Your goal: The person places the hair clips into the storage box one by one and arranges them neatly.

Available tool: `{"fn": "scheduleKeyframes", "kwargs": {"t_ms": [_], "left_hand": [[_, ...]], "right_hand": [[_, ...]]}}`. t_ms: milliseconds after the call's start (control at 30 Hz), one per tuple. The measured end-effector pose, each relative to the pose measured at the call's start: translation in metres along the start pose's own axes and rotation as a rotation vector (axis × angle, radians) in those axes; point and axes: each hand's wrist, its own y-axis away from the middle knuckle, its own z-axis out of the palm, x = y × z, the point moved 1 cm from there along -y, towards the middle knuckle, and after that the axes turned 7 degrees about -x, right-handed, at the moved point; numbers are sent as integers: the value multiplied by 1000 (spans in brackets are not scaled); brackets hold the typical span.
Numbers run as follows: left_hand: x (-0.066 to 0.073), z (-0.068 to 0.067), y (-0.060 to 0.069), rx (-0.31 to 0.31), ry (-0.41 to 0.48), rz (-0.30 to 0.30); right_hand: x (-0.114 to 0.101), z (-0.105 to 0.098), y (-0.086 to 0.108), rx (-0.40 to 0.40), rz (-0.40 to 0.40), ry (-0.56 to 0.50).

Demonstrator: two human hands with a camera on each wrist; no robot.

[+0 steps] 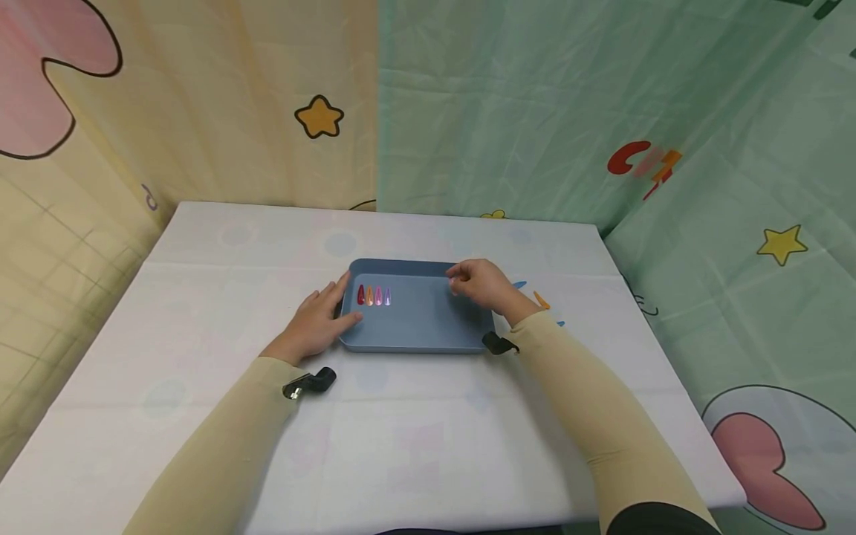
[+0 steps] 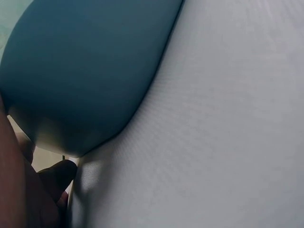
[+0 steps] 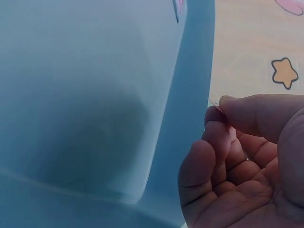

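A blue-grey tray (image 1: 428, 327) lies on the table with red (image 1: 361, 295), orange (image 1: 370, 296), pink (image 1: 378, 296) and purple (image 1: 388, 296) snap hair clips in a row at its left. At the tray's left edge my left hand (image 1: 317, 323) rests with fingers extended, the thumb over the rim. Above the tray's far right part, my right hand (image 1: 483, 284) pinches a thin hair clip (image 3: 213, 101) between thumb and index finger. Only a pale sliver of that clip shows; the fingertips hide the rest. The other right fingers are curled in.
On the white-covered table (image 1: 401, 431), right of the tray and partly behind my right forearm, lie an orange clip (image 1: 541, 299) and blue clips (image 1: 519, 284). Printed curtains (image 1: 501, 111) hang behind the table and at both sides.
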Motion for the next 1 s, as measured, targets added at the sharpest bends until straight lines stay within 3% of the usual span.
{"fn": "scheduleKeyframes", "kwargs": {"t_ms": [1000], "left_hand": [[-4,2,-3,2,-2,0]], "right_hand": [[-12,5,-7,-20,-43,105]]}}
